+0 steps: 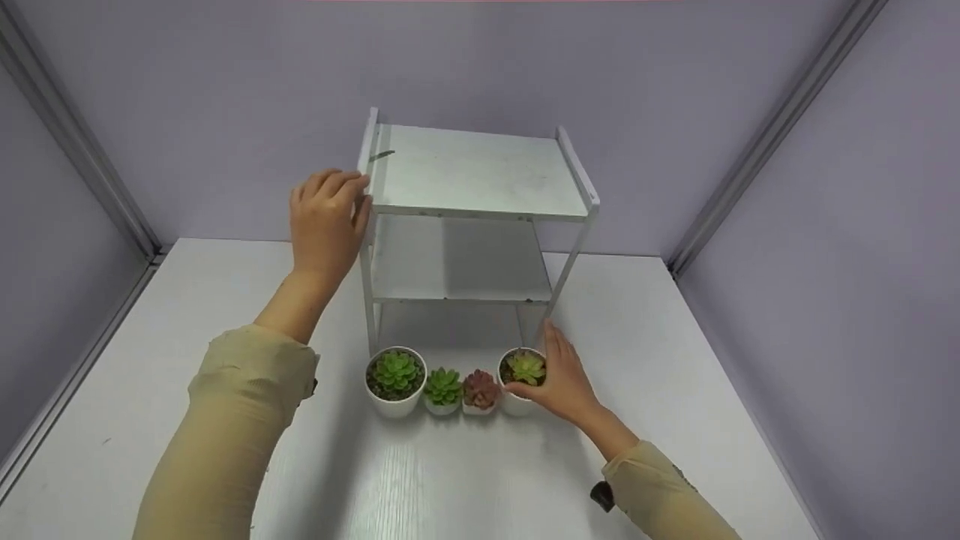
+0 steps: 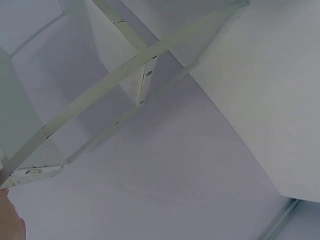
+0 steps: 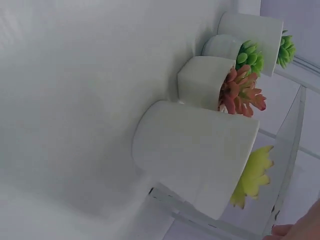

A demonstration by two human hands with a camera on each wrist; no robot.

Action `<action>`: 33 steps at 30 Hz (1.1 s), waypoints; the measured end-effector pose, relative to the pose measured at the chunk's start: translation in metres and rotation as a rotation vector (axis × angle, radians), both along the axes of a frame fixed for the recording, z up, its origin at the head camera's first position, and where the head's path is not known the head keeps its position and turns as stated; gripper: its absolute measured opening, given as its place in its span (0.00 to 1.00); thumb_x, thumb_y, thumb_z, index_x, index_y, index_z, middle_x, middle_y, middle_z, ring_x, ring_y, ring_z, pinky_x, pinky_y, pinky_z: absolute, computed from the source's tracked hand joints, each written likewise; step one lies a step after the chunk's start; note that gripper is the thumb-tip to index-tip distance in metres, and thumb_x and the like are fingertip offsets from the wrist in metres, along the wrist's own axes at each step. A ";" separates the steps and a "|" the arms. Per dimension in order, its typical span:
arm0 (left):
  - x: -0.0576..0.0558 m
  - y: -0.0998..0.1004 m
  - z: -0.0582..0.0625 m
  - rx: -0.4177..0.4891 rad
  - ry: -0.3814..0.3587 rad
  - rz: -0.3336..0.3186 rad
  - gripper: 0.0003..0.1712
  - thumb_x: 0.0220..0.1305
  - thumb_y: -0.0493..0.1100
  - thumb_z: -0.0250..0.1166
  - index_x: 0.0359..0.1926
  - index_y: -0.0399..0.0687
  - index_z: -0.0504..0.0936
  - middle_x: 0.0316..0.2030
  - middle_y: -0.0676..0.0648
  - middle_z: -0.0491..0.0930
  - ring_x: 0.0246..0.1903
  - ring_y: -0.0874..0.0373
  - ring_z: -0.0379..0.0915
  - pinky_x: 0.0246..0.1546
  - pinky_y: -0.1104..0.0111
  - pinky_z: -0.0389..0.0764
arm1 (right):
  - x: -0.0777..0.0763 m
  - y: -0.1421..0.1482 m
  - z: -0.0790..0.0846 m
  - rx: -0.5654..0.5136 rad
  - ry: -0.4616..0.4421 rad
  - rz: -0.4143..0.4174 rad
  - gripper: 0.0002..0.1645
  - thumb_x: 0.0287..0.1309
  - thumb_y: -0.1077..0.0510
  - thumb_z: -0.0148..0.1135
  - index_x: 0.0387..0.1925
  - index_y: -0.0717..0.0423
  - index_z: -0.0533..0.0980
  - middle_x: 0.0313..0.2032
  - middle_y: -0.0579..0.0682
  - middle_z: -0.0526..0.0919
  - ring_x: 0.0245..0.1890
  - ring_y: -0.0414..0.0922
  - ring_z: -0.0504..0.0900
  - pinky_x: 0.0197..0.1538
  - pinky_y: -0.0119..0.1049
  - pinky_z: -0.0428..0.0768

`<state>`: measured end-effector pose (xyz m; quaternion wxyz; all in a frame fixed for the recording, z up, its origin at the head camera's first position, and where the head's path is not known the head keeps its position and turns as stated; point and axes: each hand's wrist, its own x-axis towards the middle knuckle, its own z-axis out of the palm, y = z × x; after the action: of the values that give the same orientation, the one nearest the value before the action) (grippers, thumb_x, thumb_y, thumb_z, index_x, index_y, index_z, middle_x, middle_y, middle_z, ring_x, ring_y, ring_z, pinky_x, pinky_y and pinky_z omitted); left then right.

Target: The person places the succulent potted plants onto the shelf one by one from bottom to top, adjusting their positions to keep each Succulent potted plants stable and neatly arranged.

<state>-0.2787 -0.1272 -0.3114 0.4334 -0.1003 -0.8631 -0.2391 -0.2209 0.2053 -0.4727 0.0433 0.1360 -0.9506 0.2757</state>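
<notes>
A white rack (image 1: 480, 169) with two shelf boards stands on the table, seen from below in the left wrist view. My left hand (image 1: 330, 217) holds the left side of its top board, fingers at the rail and thumb below. In front of the rack, several potted succulents line up. The rightmost white pot (image 3: 195, 155) has a yellow-green succulent (image 1: 525, 367). My right hand (image 1: 564, 382) is beside that pot, fingers straight and thumb spread across its front in the head view. In the right wrist view the fingertips appear past the plant, apart from the pot wall.
Left of that pot are a small red succulent (image 1: 480, 390), a small green succulent (image 1: 443, 388) and a larger pot with a green succulent (image 1: 397, 373). The white table (image 1: 420, 480) is bounded by grey walls (image 1: 465, 60) at the back and sides.
</notes>
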 end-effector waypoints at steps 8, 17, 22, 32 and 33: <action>0.002 -0.002 0.004 0.018 0.000 0.025 0.11 0.58 0.36 0.63 0.42 0.38 0.83 0.43 0.42 0.83 0.52 0.44 0.72 0.50 0.50 0.68 | -0.001 0.016 -0.019 -0.146 -0.193 -0.014 0.72 0.37 0.39 0.74 0.72 0.60 0.40 0.71 0.66 0.45 0.70 0.64 0.50 0.65 0.62 0.59; 0.007 0.000 0.003 0.026 -0.011 0.027 0.11 0.58 0.36 0.62 0.42 0.37 0.83 0.43 0.41 0.83 0.52 0.44 0.73 0.51 0.50 0.68 | -0.005 0.032 -0.044 -0.276 -0.300 -0.007 0.72 0.35 0.47 0.77 0.71 0.65 0.41 0.71 0.66 0.47 0.71 0.63 0.49 0.68 0.59 0.54; 0.010 0.002 0.004 0.027 -0.008 0.023 0.11 0.58 0.36 0.62 0.43 0.38 0.83 0.43 0.41 0.83 0.52 0.43 0.73 0.51 0.50 0.68 | -0.002 0.035 -0.051 -0.384 -0.313 0.038 0.71 0.33 0.52 0.79 0.70 0.67 0.42 0.71 0.66 0.49 0.70 0.61 0.51 0.69 0.58 0.53; 0.017 0.003 0.006 0.022 0.014 0.021 0.12 0.59 0.37 0.62 0.43 0.38 0.83 0.43 0.40 0.83 0.51 0.43 0.73 0.52 0.50 0.68 | 0.001 0.028 -0.058 -0.442 -0.348 0.001 0.69 0.33 0.53 0.79 0.71 0.62 0.44 0.68 0.66 0.57 0.67 0.62 0.58 0.66 0.59 0.59; 0.017 0.003 0.006 0.022 0.016 0.022 0.12 0.59 0.37 0.62 0.43 0.38 0.83 0.43 0.40 0.84 0.51 0.43 0.73 0.52 0.50 0.68 | 0.001 0.027 -0.059 -0.440 -0.339 0.001 0.68 0.34 0.53 0.79 0.70 0.62 0.44 0.67 0.66 0.57 0.67 0.62 0.59 0.66 0.58 0.59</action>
<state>-0.2614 -0.1244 -0.3057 0.4441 -0.0879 -0.8579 -0.2431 -0.2199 0.2325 -0.5317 -0.0879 0.0757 -0.8616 0.4942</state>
